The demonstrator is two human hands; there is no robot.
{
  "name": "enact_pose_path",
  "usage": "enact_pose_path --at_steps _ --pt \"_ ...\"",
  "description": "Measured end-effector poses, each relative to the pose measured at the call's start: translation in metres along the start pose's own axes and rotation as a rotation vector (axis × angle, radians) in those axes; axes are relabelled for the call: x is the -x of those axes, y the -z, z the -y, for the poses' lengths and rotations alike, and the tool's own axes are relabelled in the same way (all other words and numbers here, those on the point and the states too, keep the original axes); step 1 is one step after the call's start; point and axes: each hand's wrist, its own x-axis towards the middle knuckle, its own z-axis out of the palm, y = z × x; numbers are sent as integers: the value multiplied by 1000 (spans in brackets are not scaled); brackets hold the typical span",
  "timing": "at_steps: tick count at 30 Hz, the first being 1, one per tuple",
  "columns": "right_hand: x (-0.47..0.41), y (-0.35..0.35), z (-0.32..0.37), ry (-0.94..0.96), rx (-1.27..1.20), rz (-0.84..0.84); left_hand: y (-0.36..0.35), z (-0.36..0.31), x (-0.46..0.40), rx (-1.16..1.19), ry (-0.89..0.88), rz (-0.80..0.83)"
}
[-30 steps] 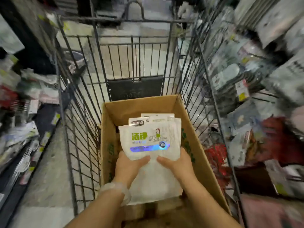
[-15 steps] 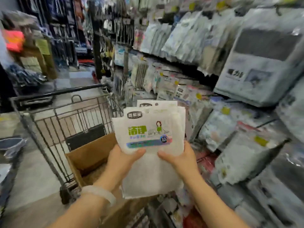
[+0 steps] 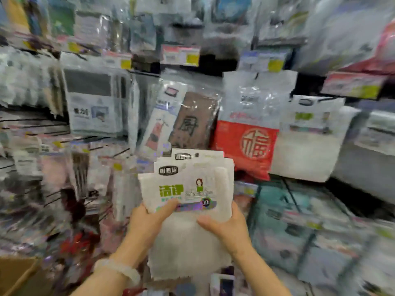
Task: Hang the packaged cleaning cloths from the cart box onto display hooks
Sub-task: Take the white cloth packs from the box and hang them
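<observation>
I hold a small stack of packaged white cleaning cloths (image 3: 188, 189) upright in front of the display wall; the front pack has green lettering and a small figure. My left hand (image 3: 149, 221) grips the stack's left edge with the thumb on the front label. My right hand (image 3: 226, 226) grips the right edge, its thumb pressed on the front. A matching pack (image 3: 310, 133) hangs on the wall up and to the right. A corner of the cardboard cart box (image 3: 15, 274) shows at the bottom left. The hooks themselves are hidden behind hanging goods.
The wall is crowded with hanging packs: a red bag with a round emblem (image 3: 245, 144), a brown cloth pack (image 3: 192, 120), a grey-and-white pack (image 3: 92, 105). Price tags (image 3: 181, 54) line the rails. More packs (image 3: 288, 231) fill the lower right.
My view has swung right from the cart to face the display wall. Both hands carried the stack out of the box and up in front of the hanging goods, grip unchanged.
</observation>
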Motion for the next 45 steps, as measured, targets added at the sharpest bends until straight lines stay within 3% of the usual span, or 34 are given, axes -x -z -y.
enact_pose_path --at_steps 7,14,18,23,28,36,45 --pt "64 186 17 80 81 -336 -168 7 90 12 -31 262" --pt "92 277 21 114 66 -360 -243 -1 143 -36 -162 312" --pt "86 292 21 100 23 -342 -255 -8 141 -24 -181 297" --pt "56 288 34 -38 -306 -415 -255 -16 110 -39 -169 291" --pt "21 284 50 -144 -514 -263 -250 -25 67 -79 -155 353" --pt "-35 272 53 -30 -438 -376 -240 -44 17 -179 -263 416" --pt "-84 287 90 61 -389 -378 -240 -68 -7 -573 -495 476"
